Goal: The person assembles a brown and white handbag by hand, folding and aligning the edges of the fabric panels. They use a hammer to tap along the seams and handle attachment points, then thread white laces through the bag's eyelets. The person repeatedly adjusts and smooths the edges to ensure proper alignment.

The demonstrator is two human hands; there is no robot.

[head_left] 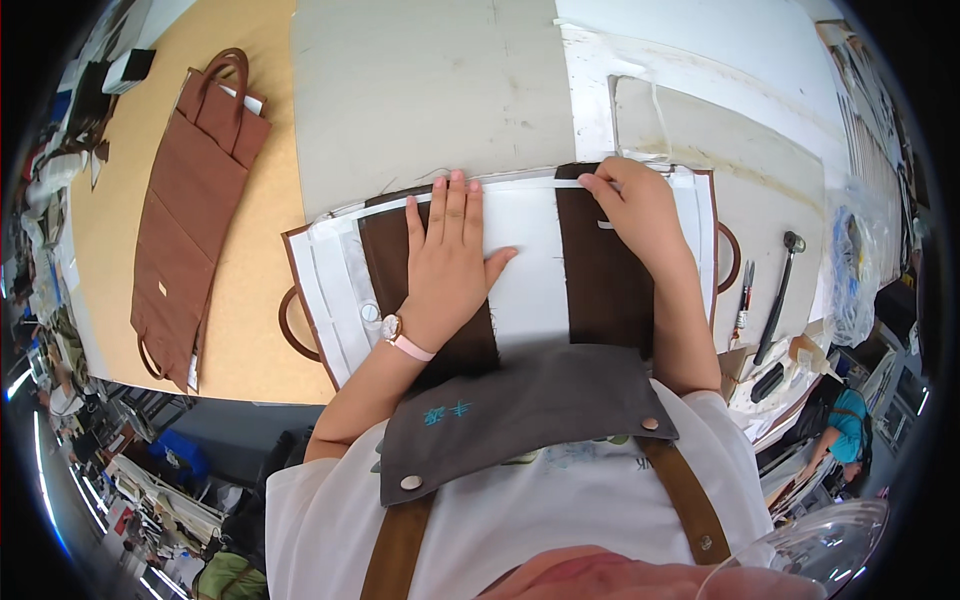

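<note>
Along the left edge of the frame a cluttered workshop floor curves away, and just inside it, at upper left, a finished brown bag (190, 210) with looped handles lies flat on the tan tabletop (255, 330). Right of that, a grey board (430, 90) covers the upper middle of the table. Below it, at centre, lies a flat bag panel (525, 265) of white lining crossed by two dark brown strips, with a brown handle loop showing at its left edge. On the left strip rests the left hand (447, 265), open and palm down, fingers stretched toward the panel's top edge, a pink-strapped watch (393, 329) on the wrist. Just right of centre the right hand (632, 205) is curled at the top of the right brown strip, its fingertips pinching a thin white strip (520, 183) that runs along the panel's upper edge. Further right, on the white surface, lie a small pair of pliers (744, 300) and a hammer (779, 295), side by side. Across the bottom centre is the person's grey apron (520, 410).
</note>
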